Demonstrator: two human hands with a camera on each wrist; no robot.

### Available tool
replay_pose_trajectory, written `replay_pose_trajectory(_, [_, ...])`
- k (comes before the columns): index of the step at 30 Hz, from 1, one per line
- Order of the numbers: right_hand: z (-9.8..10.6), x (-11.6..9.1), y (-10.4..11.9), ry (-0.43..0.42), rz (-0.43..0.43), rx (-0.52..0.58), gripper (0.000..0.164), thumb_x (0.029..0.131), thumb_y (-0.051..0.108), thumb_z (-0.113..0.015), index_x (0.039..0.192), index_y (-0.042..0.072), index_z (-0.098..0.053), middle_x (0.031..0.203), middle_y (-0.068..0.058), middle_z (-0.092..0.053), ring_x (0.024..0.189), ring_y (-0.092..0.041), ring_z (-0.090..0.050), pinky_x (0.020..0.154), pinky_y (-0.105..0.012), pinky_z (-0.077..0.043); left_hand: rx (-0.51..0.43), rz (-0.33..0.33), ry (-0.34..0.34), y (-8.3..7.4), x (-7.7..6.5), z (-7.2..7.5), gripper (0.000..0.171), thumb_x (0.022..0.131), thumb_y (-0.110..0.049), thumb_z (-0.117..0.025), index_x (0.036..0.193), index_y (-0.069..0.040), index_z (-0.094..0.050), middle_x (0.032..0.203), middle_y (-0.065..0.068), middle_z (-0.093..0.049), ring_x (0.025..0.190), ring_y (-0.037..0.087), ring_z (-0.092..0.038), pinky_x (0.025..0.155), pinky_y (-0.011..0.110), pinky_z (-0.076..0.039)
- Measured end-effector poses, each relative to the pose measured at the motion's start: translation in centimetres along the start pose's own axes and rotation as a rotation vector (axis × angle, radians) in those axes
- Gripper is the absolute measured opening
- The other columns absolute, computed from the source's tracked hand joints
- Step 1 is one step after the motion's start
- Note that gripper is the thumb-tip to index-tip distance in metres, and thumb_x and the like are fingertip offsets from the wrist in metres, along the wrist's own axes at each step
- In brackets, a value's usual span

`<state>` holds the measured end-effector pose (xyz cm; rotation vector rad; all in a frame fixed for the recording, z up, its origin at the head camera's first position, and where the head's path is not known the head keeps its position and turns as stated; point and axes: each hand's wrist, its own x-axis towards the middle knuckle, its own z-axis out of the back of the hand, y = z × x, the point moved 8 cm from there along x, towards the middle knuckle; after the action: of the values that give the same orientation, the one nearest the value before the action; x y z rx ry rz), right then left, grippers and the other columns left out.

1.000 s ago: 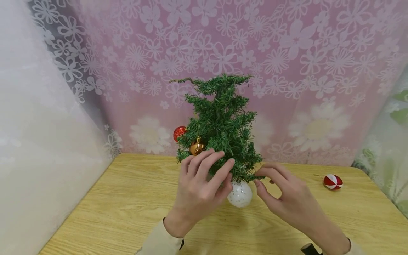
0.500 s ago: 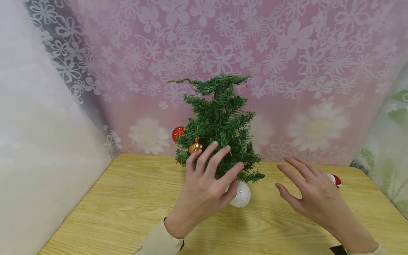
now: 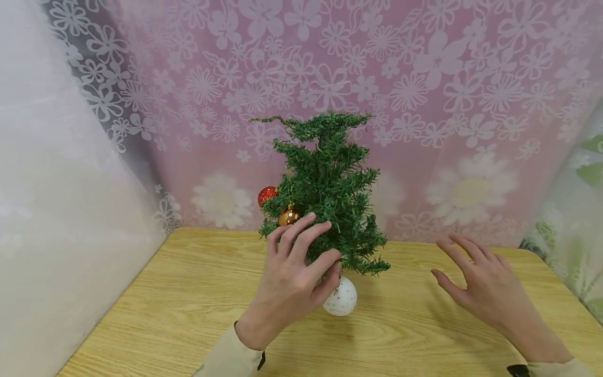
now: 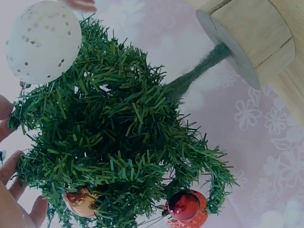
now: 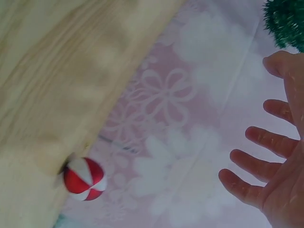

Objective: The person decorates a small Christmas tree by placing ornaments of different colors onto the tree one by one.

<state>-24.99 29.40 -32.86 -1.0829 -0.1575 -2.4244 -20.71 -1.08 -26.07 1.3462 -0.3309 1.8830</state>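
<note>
A small artificial Christmas tree (image 3: 330, 193) stands on the table. My left hand (image 3: 292, 283) is at its lower front, thumb and index finger pinching the tip of a branch. Just beneath those fingertips hangs a white speckled bauble (image 3: 341, 297), its cap showing beside the thumb in the left wrist view. Above the knuckles hangs a gold bauble (image 3: 289, 215), and a red bauble (image 3: 267, 196) sits at the tree's left side. My right hand (image 3: 492, 293) is held off to the right with fingers spread, holding nothing.
A red and white ball (image 5: 84, 178) lies on the table in the right wrist view; in the head view my right hand hides it. The tree has a round wooden base (image 4: 256, 40). A flowered pink curtain (image 3: 400, 78) hangs behind the table (image 3: 188, 298).
My right hand has let go of a lower right branch and moved away to the right. The white bauble has shifted left and downward along with my left fingertips.
</note>
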Motion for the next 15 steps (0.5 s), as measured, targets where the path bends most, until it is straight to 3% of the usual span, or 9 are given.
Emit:
replay_pose_trajectory(4, [-0.6, -1.0, -1.6, 0.062, -0.049, 0.001, 0.058, 0.094, 0.053, -0.068, 0.134, 0.011, -0.063, 0.128, -0.023, -0.063, 0.101, -0.049, -0.063, 0.068, -0.068, -0.048, -0.052, 0.014, -0.007, 0.6, -0.2, 0.2, 0.015, 0.098, -0.024, -0.06, 0.092, -0.02, -0.072, 0.134, 0.011, -0.062, 0.138, 0.035, -0.05, 0.102, 0.052, -0.041])
replay_pose_trajectory(7, [-0.8, -1.6, -2.7, 0.098, -0.089, -0.012, 0.062, 0.08, 0.033, -0.084, 0.134, 0.011, -0.062, 0.129, -0.024, -0.062, 0.1, -0.052, -0.063, 0.069, -0.069, -0.047, -0.099, 0.017, -0.006, 1.2, -0.4, 0.5, 0.016, 0.098, -0.023, -0.059, 0.091, -0.018, -0.072, 0.133, 0.011, -0.063, 0.136, 0.036, -0.051, 0.103, 0.051, -0.042])
replay_pose_trajectory(11, [-1.2, -2.2, -3.9, 0.121, -0.097, -0.02, 0.063, 0.078, 0.027, -0.085, 0.133, 0.007, -0.063, 0.127, -0.026, -0.062, 0.087, -0.046, -0.065, 0.069, -0.067, -0.049, -0.167, 0.017, -0.01, 2.0, -0.7, 0.9, 0.018, 0.099, -0.022, -0.058, 0.09, -0.016, -0.072, 0.131, 0.013, -0.063, 0.134, 0.038, -0.052, 0.105, 0.052, -0.042])
replay_pose_trajectory(13, [-1.3, -2.5, -4.4, 0.107, -0.074, -0.015, 0.058, 0.085, 0.038, -0.08, 0.13, 0.005, -0.064, 0.124, -0.027, -0.063, 0.077, -0.038, -0.064, 0.065, -0.062, -0.051, -0.199, 0.022, -0.014, 2.4, -0.8, 1.1, 0.019, 0.099, -0.022, -0.057, 0.089, -0.016, -0.072, 0.131, 0.013, -0.063, 0.134, 0.038, -0.052, 0.105, 0.052, -0.042])
replay_pose_trajectory(15, [-1.4, -2.8, -5.1, 0.112, -0.073, -0.015, 0.057, 0.087, 0.039, -0.079, 0.129, 0.003, -0.064, 0.123, -0.027, -0.062, 0.074, -0.037, -0.064, 0.064, -0.061, -0.051, -0.226, 0.033, -0.017, 2.9, -1.0, 1.4, 0.019, 0.098, -0.021, -0.056, 0.088, -0.015, -0.071, 0.13, 0.014, -0.063, 0.133, 0.039, -0.052, 0.106, 0.052, -0.042])
